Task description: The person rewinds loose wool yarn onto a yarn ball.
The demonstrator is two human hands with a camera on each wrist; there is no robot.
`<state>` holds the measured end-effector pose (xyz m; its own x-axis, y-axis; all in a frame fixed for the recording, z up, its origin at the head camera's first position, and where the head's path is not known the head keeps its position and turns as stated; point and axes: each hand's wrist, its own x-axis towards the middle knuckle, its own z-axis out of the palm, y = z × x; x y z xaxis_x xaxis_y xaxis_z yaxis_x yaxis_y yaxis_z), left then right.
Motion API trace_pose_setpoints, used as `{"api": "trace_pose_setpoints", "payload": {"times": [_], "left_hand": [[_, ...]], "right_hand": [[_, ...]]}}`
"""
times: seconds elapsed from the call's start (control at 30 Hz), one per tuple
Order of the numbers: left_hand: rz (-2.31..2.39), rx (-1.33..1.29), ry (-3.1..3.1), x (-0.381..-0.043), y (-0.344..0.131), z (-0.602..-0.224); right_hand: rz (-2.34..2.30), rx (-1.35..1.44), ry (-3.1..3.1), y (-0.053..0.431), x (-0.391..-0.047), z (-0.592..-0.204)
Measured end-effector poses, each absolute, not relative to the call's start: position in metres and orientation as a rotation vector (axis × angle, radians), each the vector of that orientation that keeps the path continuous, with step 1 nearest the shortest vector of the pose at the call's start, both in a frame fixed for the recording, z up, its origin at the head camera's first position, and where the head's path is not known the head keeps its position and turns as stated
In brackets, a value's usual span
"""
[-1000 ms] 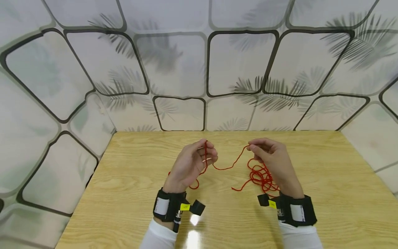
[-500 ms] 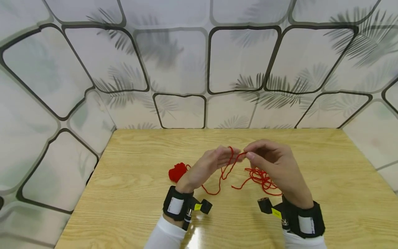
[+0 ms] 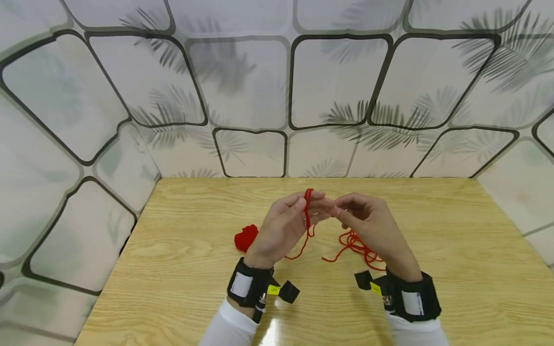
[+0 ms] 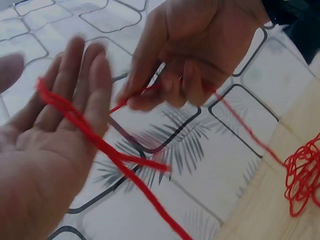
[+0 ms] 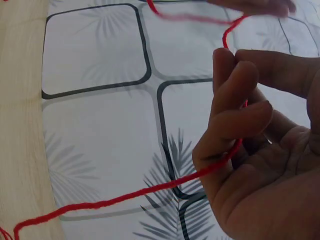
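Observation:
Red yarn [image 3: 308,211] hangs looped over the fingers of my left hand [image 3: 279,230], which are held out fairly straight. In the left wrist view the loop [image 4: 85,127] crosses those fingers, with the thumb apart from it. My right hand [image 3: 378,226] is close by on the right, fingertips near the left fingertips. Between thumb and forefinger it pinches the yarn strand [image 5: 125,196], which runs on through its curled fingers in the right wrist view. A red yarn ball [image 3: 245,238] lies on the table behind the left wrist, partly hidden by it.
A loose tangle of red yarn [image 3: 357,245] lies on the wooden table [image 3: 182,288], partly under the right hand, with a loose end pointing left. A patterned cloth or panel wall [image 3: 251,86] rises behind and beside the table. Both wrists wear black straps [image 3: 413,298] with small cameras.
My left hand has moved right toward the right hand, baring the yarn ball. The yarn on its fingers now hangs as a doubled loop. The right hand has shifted slightly left, still pinching the strand.

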<state>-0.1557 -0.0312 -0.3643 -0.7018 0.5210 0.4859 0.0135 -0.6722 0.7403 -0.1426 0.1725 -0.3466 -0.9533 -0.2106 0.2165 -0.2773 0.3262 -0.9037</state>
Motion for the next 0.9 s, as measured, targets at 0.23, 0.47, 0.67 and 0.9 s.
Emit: {"api": "trace_pose_setpoints", "payload": {"times": [0.23, 0.47, 0.67, 0.9], "left_hand": [[2.616, 0.998, 1.307, -0.157, -0.028, -0.361], [2.073, 0.987, 2.049, -0.151, -0.025, -0.364], [1.827, 0.962, 1.984, -0.153, -0.03, -0.366], [1.999, 0.951, 1.622, -0.152, -0.036, -0.365]], "right_hand": [[1.729, 0.592, -2.554, 0.156, -0.141, -0.35], [1.701, 0.745, -2.565, 0.156, -0.137, -0.347], [1.724, 0.663, -2.542, 0.164, -0.136, -0.343], [1.67, 0.494, -2.546, 0.169, -0.14, -0.345]]}}
